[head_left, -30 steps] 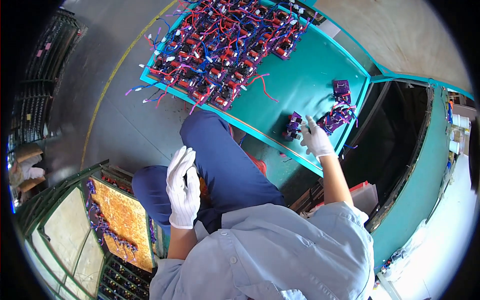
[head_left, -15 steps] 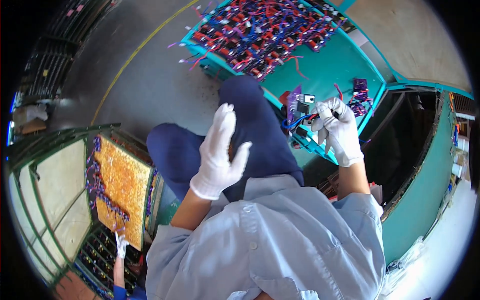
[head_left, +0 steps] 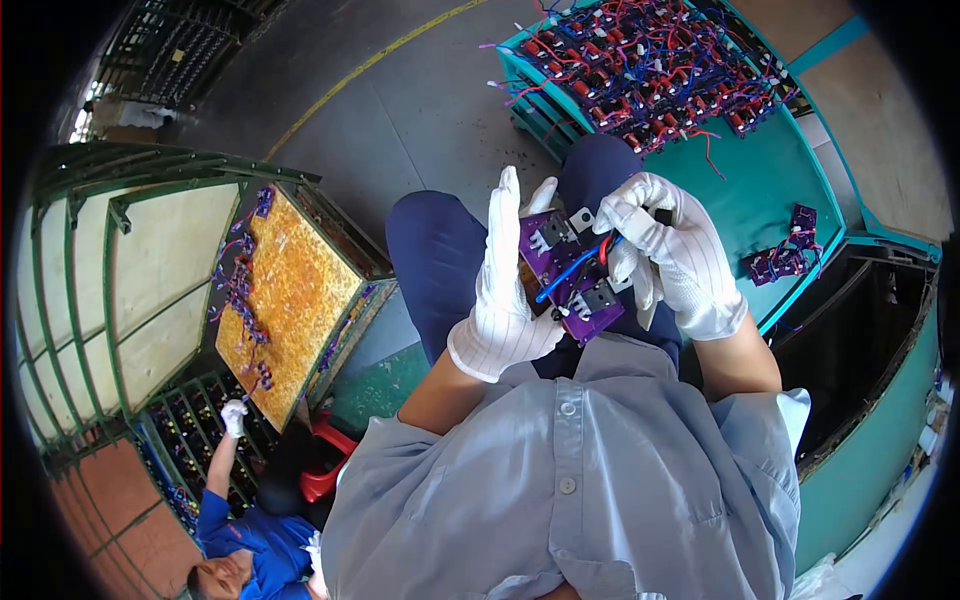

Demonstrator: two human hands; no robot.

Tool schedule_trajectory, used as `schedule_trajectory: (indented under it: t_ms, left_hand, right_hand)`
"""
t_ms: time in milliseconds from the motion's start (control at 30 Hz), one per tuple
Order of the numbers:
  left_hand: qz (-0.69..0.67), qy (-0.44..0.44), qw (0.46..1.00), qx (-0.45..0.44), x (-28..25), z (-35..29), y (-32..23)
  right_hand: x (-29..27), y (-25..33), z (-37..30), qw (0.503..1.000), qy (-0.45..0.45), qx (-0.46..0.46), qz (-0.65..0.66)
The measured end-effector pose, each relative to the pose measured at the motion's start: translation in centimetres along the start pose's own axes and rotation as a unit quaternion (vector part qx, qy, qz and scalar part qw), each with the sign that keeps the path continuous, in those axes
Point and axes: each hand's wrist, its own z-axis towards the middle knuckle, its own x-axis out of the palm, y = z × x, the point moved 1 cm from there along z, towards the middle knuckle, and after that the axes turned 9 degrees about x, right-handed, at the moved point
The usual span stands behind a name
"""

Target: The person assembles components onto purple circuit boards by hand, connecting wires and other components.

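A purple circuit board [head_left: 540, 262] with black parts, silver heat sinks and red and blue wires is tilted between my hands above my lap. My white-gloved left hand [head_left: 500, 300] is at its left edge, fingers pointing up and the thumb by the lower corner, with the board's edge held against it. Part of that grip is hidden behind the board. At the board's right side, my gloved right hand [head_left: 680, 250] has its fingers curled and pinched on the red and blue wires [head_left: 590, 260]. The wire ends are hidden inside its fingers.
A teal table [head_left: 740, 200] bears many wired boards [head_left: 660, 70], with a few more boards [head_left: 785, 250] near its right edge. At left stands a rack with a yellowish panel [head_left: 290, 290] lined with boards. A co-worker in blue [head_left: 260, 545] reaches toward it, beside a red stool [head_left: 325, 460].
My right hand has brought the board from the teal table's edge over my lap. My left hand, open and apart before, now meets the board. The view has shifted, showing more of the co-worker.
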Motion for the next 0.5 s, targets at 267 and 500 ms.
schedule_trajectory:
  t_ms: [267,500]
  left_hand:
    - [0.054,-0.023,0.998,0.007,-0.13,-0.63,0.2]
    - [0.105,-0.03,0.994,0.015,-0.2,-0.53,0.53]
  right_hand:
    - [0.41,0.62,-0.02,0.999,0.02,0.032,-0.001]
    - [0.24,0.09,0.6,0.999,0.004,0.028,0.017]
